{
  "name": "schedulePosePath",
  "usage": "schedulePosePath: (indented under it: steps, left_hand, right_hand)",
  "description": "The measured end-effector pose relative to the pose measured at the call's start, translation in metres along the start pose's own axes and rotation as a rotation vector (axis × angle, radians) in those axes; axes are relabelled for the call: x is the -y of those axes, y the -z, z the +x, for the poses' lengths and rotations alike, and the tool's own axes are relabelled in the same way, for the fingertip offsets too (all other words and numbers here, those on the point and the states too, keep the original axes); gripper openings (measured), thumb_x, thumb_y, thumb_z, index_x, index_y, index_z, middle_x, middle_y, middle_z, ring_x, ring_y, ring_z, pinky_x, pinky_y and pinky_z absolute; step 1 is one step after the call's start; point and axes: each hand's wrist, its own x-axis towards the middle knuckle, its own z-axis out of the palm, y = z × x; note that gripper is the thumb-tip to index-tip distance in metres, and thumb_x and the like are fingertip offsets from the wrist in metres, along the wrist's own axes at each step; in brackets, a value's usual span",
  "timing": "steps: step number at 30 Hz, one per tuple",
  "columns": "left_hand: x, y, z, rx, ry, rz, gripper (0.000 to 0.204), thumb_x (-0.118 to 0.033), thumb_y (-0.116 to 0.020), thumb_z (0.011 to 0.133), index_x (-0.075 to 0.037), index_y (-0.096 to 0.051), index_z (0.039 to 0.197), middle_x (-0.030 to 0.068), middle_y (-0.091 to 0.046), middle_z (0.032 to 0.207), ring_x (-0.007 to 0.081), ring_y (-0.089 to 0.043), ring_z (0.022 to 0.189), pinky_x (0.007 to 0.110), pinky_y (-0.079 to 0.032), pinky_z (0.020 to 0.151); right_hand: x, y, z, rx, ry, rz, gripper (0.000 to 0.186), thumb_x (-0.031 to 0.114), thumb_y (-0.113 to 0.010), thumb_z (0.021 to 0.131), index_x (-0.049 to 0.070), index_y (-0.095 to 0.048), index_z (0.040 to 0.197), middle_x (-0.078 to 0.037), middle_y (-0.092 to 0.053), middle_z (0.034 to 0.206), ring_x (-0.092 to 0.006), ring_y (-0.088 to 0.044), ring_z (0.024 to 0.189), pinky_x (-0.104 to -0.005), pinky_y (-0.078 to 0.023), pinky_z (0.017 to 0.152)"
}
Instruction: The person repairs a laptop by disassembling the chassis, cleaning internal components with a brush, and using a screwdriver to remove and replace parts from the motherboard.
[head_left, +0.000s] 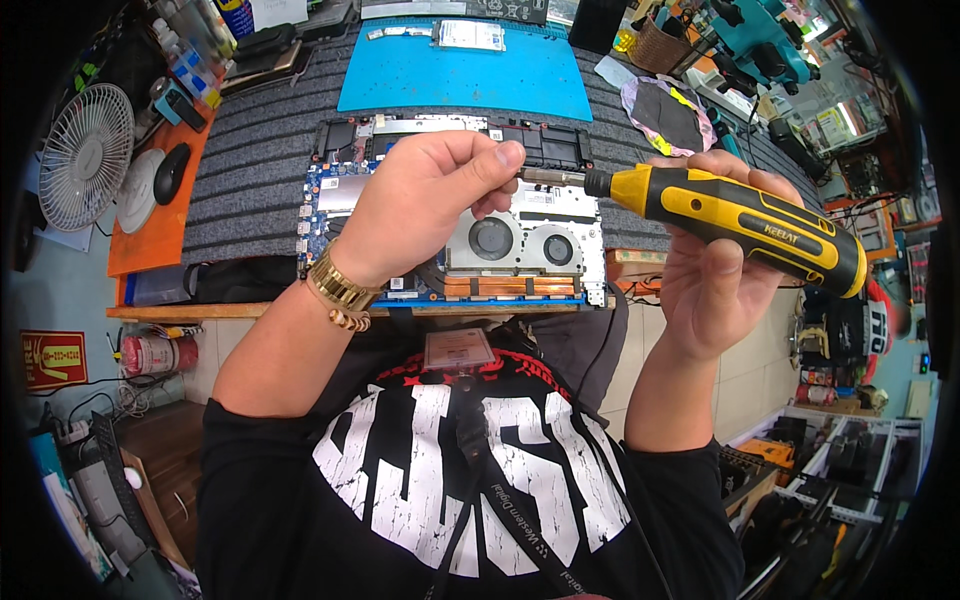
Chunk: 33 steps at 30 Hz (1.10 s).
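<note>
My right hand (722, 290) grips a yellow-and-black electric screwdriver (740, 222), held nearly level with its metal bit pointing left. My left hand (425, 195), with a gold watch and a beaded bracelet at the wrist, has thumb and fingers pinched at the bit's end; whatever is between the fingertips is too small to make out. Below both hands lies an opened laptop (540, 280) with two fans, copper heat pipes and blue circuit board showing. My left hand hides part of its middle.
A blue mat (465, 85) with a small white-labelled part lies behind the laptop on the grey ribbed work surface (240, 180). At left are a white fan (80, 150), bottles and a black mouse (172, 172). A teal microscope (750, 50) and a round dark pad (668, 120) are at back right.
</note>
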Motion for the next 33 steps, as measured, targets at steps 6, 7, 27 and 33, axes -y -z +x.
schedulePosePath:
  steps: [6,7,27,33]
  left_hand:
    - [0.001,0.001,-0.001,0.0,0.02,-0.003,0.035,-0.033,-0.069,0.121,-0.001,-0.076,0.11,0.0022,-0.074,0.096,0.0101,-0.064,0.088,0.028,-0.053,0.08]
    - [-0.002,0.0,-0.002,0.004,0.022,0.057,0.036,-0.034,-0.068,0.121,0.0,-0.077,0.111,0.0033,-0.076,0.098,0.0101,-0.065,0.088,0.028,-0.054,0.08]
    - [0.014,0.008,-0.03,0.118,-0.183,1.351,0.065,-0.035,-0.098,0.083,-0.01,-0.081,0.14,0.0142,-0.064,0.153,0.0351,-0.055,0.144,0.052,-0.039,0.119]
    - [0.016,0.008,-0.031,0.118,-0.186,1.357,0.065,-0.035,-0.098,0.083,-0.01,-0.082,0.14,0.0148,-0.064,0.154,0.0351,-0.055,0.145,0.052,-0.038,0.119]
  right_hand:
    - [-0.001,0.004,-0.001,0.057,0.004,-0.04,0.07,0.024,-0.084,0.107,0.004,-0.046,0.163,-0.032,-0.064,0.144,-0.0492,-0.073,0.129,-0.06,-0.064,0.111]
    - [0.0,0.004,0.0,0.078,0.004,-0.049,0.069,0.025,-0.082,0.109,0.004,-0.045,0.163,-0.032,-0.062,0.146,-0.0504,-0.071,0.132,-0.0599,-0.064,0.112]
    - [0.006,-0.001,0.0,0.41,-0.406,-0.324,0.042,-0.011,-0.084,0.096,-0.01,-0.066,0.134,-0.019,-0.07,0.136,-0.0267,-0.078,0.12,-0.0382,-0.068,0.1]
    - [-0.002,-0.006,-0.004,0.428,-0.434,-0.261,0.043,-0.012,-0.084,0.094,-0.01,-0.066,0.133,-0.018,-0.07,0.135,-0.0252,-0.078,0.116,-0.0379,-0.067,0.099]
